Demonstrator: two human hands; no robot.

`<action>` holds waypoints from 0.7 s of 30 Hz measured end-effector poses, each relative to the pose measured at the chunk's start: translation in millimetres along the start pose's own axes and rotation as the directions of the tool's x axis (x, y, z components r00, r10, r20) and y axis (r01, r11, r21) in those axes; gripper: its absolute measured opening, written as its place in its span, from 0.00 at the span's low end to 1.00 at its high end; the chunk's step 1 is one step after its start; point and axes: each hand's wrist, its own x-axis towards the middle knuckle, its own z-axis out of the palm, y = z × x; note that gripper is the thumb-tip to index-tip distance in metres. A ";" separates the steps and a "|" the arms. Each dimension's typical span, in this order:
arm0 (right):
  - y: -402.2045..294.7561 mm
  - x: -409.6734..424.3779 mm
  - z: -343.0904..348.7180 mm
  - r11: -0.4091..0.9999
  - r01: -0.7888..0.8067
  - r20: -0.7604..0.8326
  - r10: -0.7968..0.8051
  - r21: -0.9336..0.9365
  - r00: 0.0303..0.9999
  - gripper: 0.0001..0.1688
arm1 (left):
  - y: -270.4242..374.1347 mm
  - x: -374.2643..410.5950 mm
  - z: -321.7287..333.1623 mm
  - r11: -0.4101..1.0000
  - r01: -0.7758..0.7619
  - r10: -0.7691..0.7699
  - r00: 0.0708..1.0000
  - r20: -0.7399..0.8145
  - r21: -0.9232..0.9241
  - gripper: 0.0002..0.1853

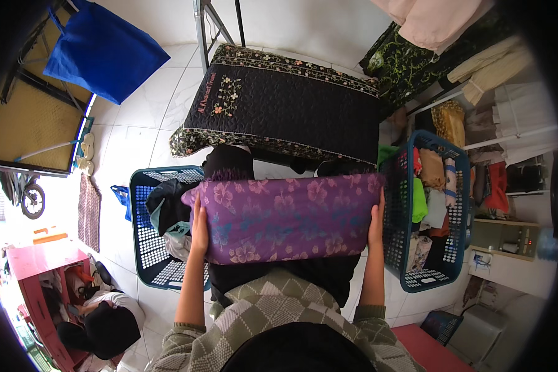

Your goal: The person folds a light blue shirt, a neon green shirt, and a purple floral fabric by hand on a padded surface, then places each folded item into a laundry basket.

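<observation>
A folded purple cloth (288,218) with pink and blue hibiscus flowers and a short fringe lies across in front of me, above my lap. My left hand (199,228) presses its left end, and my right hand (376,223) is on the opposite end, so the cloth is held between both palms. Just beyond it stands an ironing board (288,102) under a black quilted cover with floral borders and stitched writing. Part of its near side is hidden behind the purple cloth.
A dark teal laundry basket (142,232) with crumpled clothes is at my left. Another basket (404,223) with folded and rolled clothes stands at my right. A blue bag (107,56) hangs at upper left. Someone in black and white (111,325) sits by a pink cabinet (46,260).
</observation>
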 end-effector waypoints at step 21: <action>-67.1 13.3 -52.8 0.907 0.018 -0.149 0.050 0.421 0.987 0.29 | 91.5 23.6 -86.3 0.782 -0.281 0.194 0.958 -0.210 -0.557 0.21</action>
